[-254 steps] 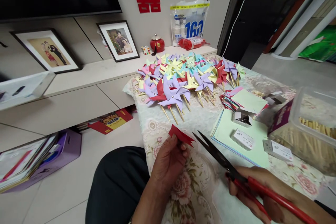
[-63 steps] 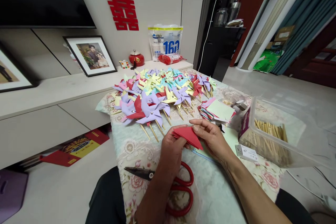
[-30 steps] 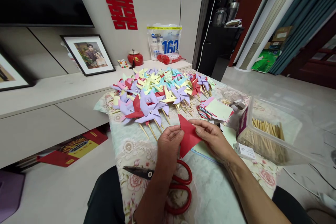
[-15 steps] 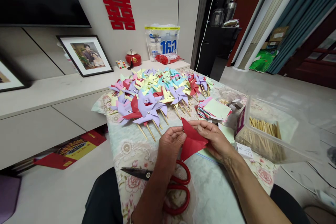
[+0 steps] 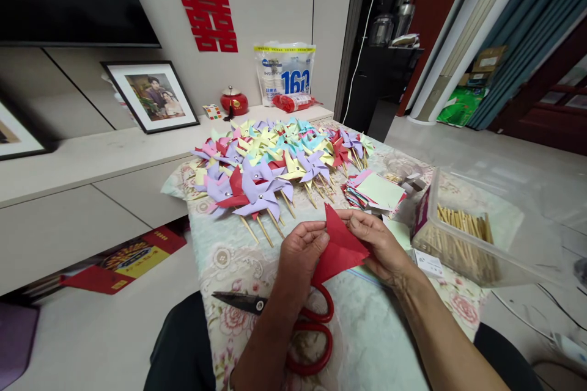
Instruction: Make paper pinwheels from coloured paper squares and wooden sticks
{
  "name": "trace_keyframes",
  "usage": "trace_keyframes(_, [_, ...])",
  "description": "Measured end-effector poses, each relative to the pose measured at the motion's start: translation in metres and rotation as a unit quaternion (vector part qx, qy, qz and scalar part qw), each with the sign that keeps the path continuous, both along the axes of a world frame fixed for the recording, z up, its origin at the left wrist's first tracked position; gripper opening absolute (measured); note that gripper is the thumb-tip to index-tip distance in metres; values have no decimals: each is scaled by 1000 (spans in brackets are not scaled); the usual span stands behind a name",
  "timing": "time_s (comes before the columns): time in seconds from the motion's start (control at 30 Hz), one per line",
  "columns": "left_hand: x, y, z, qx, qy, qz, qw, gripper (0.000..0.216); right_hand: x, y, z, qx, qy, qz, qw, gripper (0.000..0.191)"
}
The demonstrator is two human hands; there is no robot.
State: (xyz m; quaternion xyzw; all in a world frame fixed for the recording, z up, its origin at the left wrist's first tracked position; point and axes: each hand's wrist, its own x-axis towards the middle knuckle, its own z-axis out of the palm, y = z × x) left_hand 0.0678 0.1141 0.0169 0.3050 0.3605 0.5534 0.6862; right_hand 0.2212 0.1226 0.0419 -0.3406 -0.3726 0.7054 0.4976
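A folded red paper (image 5: 340,245) is held up over the floral tablecloth (image 5: 229,256) between both hands. My left hand (image 5: 298,256) pinches its left edge, fingers closed on it. My right hand (image 5: 378,244) grips its right side with the thumb on top. Red-handled scissors (image 5: 293,317) lie shut on the cloth just below my left wrist, blades pointing left. Beyond the hands lies a big heap of finished paper pinwheels (image 5: 275,162) on wooden sticks.
A stack of coloured paper squares (image 5: 383,190) sits right of the pinwheels. A clear plastic box of wooden sticks (image 5: 463,238) stands at the right, small white boxes (image 5: 424,263) beside it. A low cabinet (image 5: 92,195) with framed photos runs along the left.
The scissors went from my right hand to the cloth, and both hands now hold the red paper. Over the last second the paper has been turned and opened out between the hands.
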Motion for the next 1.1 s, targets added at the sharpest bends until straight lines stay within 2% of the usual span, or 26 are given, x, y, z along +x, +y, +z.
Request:
trace_keyframes(0.17, [0, 0, -1, 3, 5, -1, 1000, 32, 0, 0, -1, 1, 8, 0, 1000, 32])
trace_keyframes(0.47, [0, -1, 8, -5, -50, -34, 998, 35, 3, -2, 0, -16, 34, 27, 999, 36])
trace_keyframes(0.8, [-1, -3, 8, -7, -70, -50, 996, 34, 4, -3, 2, -9, 33, 50, 998, 51])
trace_keyframes(1.1, [-1, -3, 9, -14, -59, -43, 997, 34, 5, -4, 3, -16, 38, 44, 998, 48])
